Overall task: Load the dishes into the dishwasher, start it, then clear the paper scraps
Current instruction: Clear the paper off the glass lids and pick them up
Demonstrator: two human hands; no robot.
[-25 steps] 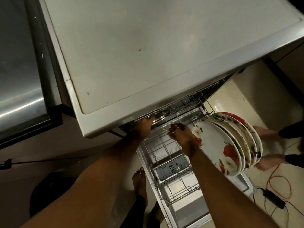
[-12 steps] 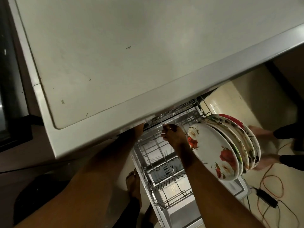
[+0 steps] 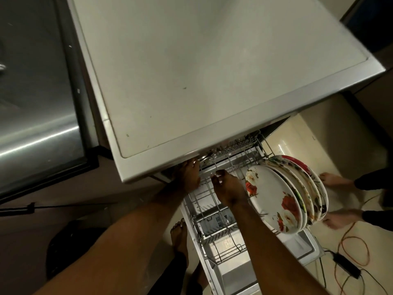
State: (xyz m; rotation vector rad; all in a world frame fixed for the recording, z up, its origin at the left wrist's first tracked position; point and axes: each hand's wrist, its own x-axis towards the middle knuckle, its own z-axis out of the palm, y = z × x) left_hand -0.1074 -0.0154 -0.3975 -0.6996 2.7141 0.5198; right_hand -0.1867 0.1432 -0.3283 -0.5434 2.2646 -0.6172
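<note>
The dishwasher, its pale top filling most of the view, stands open with its door dropped toward the near side. The lower rack is drawn out over the door, its long axis running near to far. Four floral plates stand on edge along the rack's right side, just right of the right grip. That grip, palm down at the end of an outstretched arm, has its fingers curled round a rack wire at the far end. Which tier the wire belongs to I cannot tell. The left grip lies just to the left, its fingertips hidden under the machine's front lip, so I cannot tell whether it holds anything. The right grip is the nearer to the plates. Any further dish would likely go on the bare tines left of them.
</note>
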